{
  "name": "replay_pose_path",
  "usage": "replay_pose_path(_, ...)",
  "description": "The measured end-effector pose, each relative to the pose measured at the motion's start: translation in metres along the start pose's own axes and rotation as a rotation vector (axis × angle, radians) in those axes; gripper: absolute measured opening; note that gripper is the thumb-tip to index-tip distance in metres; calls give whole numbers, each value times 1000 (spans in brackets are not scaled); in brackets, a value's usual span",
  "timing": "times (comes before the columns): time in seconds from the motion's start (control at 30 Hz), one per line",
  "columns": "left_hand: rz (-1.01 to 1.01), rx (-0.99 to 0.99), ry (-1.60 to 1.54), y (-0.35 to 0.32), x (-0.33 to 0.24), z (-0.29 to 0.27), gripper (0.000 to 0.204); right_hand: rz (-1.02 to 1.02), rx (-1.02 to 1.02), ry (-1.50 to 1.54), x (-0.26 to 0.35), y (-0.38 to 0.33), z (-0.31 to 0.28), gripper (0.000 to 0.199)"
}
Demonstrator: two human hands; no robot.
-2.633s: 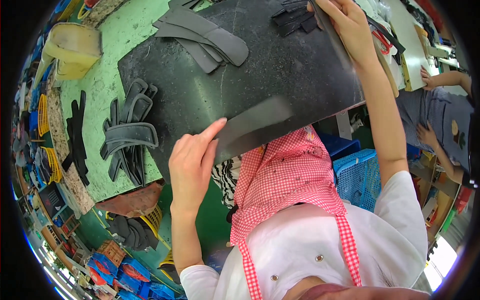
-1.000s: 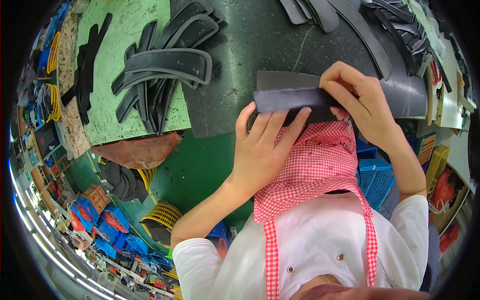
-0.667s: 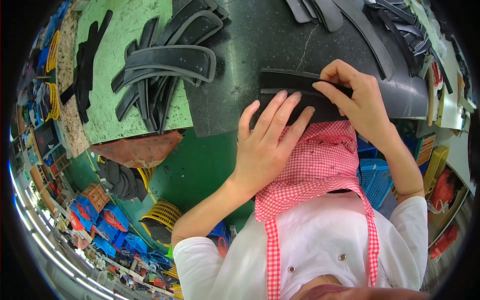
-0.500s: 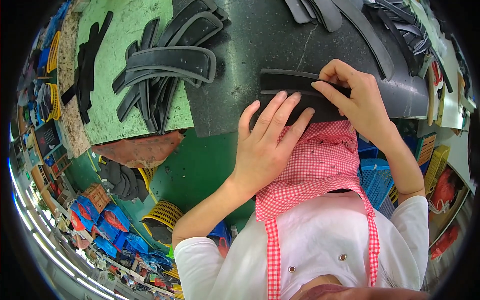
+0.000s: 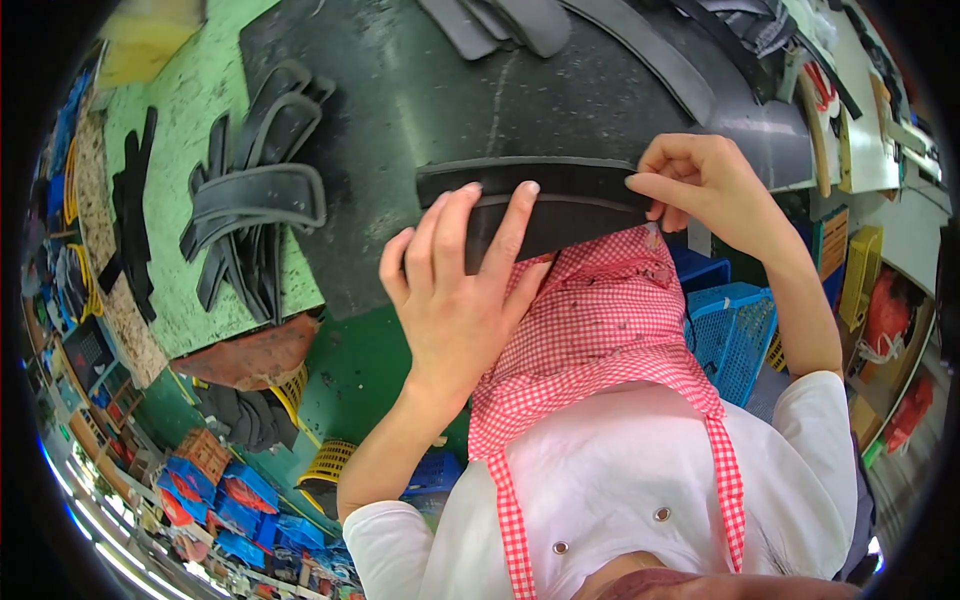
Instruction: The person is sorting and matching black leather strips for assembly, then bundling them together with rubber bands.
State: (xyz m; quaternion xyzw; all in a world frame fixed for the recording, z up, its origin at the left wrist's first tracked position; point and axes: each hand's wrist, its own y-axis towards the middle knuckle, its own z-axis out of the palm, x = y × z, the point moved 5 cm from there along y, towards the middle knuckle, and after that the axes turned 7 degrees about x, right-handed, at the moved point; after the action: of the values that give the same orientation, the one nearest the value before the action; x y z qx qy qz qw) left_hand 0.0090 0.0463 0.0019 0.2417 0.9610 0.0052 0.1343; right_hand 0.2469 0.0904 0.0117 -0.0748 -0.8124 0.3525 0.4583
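Note:
A long, slightly curved black strip [image 5: 570,178] with a grey edge lies along the near edge of the dark work surface [image 5: 380,120]. My left hand [image 5: 450,310] rests with fingers spread across the strip's left part, fingertips on its lower border. The strip's right end is pinched between the thumb and fingers of my right hand [image 5: 710,180]. Beneath the strip, a black area extends down toward my red checked apron [image 5: 600,310]; whether it is part of the same piece I cannot tell.
Curved black padded pieces [image 5: 258,208] lie heaped on a green board [image 5: 180,80] at left, near dark narrow strips [image 5: 133,220]. Long grey curved pieces [image 5: 650,55] lie at the far side. Below the table stand a blue basket [image 5: 735,320] and a yellow basket [image 5: 330,465].
My left hand has slid left along the strip, fingers wider apart. My right hand has shifted to the strip's right end, and more of the strip shows. The whole view has shifted too.

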Motion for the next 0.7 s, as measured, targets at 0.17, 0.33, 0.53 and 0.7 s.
replay_pose_path(0.17,28,29,-80,17,-3,-10,55,0,-27,-183,8,7,4,27)
replay_pose_path(0.33,338,5,-215,23,-18,6,37,-286,-268,-368,24,15,-16,23)
replay_pose_path(0.53,182,-267,23,-3,64,-67,35,-586,-698,-622,5,31,-49,37)
replay_pose_path(0.7,4,-158,139,15,75,-72,48,-663,-593,-663,4,31,-54,26)
